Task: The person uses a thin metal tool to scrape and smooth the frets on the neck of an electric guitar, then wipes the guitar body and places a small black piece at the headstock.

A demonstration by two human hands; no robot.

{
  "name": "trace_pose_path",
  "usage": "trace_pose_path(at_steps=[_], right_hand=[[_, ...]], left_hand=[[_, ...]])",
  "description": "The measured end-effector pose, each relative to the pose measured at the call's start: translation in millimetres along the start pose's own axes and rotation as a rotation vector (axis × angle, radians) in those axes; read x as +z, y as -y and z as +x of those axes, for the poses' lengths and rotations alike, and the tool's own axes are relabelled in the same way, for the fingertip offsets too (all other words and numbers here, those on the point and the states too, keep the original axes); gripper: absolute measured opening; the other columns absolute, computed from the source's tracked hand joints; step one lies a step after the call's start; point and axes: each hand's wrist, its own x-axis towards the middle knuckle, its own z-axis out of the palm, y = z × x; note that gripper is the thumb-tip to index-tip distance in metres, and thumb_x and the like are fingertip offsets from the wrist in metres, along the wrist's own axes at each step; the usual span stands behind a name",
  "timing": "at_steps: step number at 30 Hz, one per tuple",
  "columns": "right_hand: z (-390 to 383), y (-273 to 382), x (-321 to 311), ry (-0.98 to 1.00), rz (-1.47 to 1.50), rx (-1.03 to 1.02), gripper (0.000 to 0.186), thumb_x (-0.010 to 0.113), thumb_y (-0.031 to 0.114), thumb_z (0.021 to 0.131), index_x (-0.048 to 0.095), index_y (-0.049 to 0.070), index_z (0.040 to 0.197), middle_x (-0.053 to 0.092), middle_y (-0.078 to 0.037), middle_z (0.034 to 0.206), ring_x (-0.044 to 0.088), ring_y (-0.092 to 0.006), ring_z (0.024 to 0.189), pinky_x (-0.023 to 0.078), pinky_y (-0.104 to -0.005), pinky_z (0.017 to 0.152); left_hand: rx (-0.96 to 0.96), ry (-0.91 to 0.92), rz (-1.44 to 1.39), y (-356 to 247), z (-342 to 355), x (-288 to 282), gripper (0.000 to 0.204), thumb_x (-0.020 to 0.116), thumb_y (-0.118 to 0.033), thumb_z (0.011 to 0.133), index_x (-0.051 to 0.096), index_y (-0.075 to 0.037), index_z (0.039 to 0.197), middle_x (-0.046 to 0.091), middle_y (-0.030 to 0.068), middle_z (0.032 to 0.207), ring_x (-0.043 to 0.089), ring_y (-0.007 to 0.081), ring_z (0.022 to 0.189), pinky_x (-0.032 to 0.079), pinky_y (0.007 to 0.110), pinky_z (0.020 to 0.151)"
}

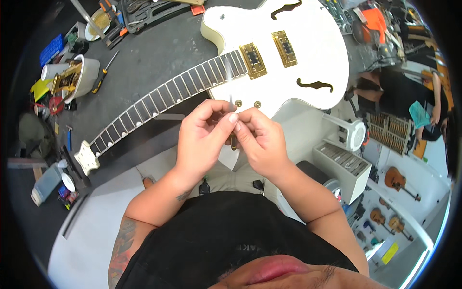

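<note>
Above the near edge of the bench, my left hand and my right hand meet, both closed with thumbs and fingertips pressed together. A slim screwdriver runs between them: its blurred metal shaft sticks up past the fingertips, and part of a black and yellow handle shows below. Any smaller piece in the pinch is hidden. Just beyond my hands lies a white electric guitar with gold pickups and f-shaped holes. Its dark fretted neck slants down left to a white headstock. No strings are visible.
On the dark workbench, a white tub of gold parts stands left, beside another screwdriver. A tool case lies at the back. Right of me are a white stool, a white box and another person.
</note>
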Motion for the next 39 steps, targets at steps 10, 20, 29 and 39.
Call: trace_pose_path(at_steps=[10,20,29,39], right_hand=[[87,12,-132,0.297,-0.788,-0.617,0.011,0.082,0.007,0.096,0.076,0.002,0.104,0.075,-0.009,0.087,0.073,-0.0214,0.08,0.059,-0.0345,0.074],[105,-9,-128,0.553,-1.068,-0.764,0.029,0.09,0.027,0.091,0.075,0.006,0.105,0.073,-0.009,0.08,0.071,-0.0284,0.074,0.057,-0.0424,0.067],[103,6,-120,0.586,-1.182,-0.465,0.034,0.08,0.035,0.1,0.07,0.005,0.111,0.078,-0.015,0.096,0.076,-0.0388,0.091,0.059,-0.0498,0.079],[110,-26,-134,0.652,-0.896,-0.985,0.021,0.089,0.016,0.086,0.076,0.008,0.099,0.072,-0.007,0.085,0.071,-0.0285,0.081,0.057,-0.0421,0.074]], left_hand=[[0.585,-0.519,-0.387,13,-30,-9,0.021,0.051,-0.022,0.122,0.061,-0.006,0.128,0.062,0.0061,0.105,0.058,0.0162,0.086,0.049,0.03,0.074],[0.362,-0.841,-0.483,97,-96,70,0.03,0.054,-0.014,0.113,0.065,0.005,0.134,0.061,0.0051,0.103,0.051,0.0109,0.074,0.039,0.027,0.062],[0.381,-0.947,-0.477,107,-92,81,0.031,0.059,-0.007,0.11,0.067,0.004,0.138,0.064,0.0036,0.104,0.054,0.0099,0.078,0.042,0.028,0.068],[0.383,-0.981,-0.247,101,-41,122,0.034,0.067,-0.007,0.111,0.068,0.007,0.142,0.065,0.0004,0.097,0.054,0.0075,0.082,0.046,0.026,0.074]])
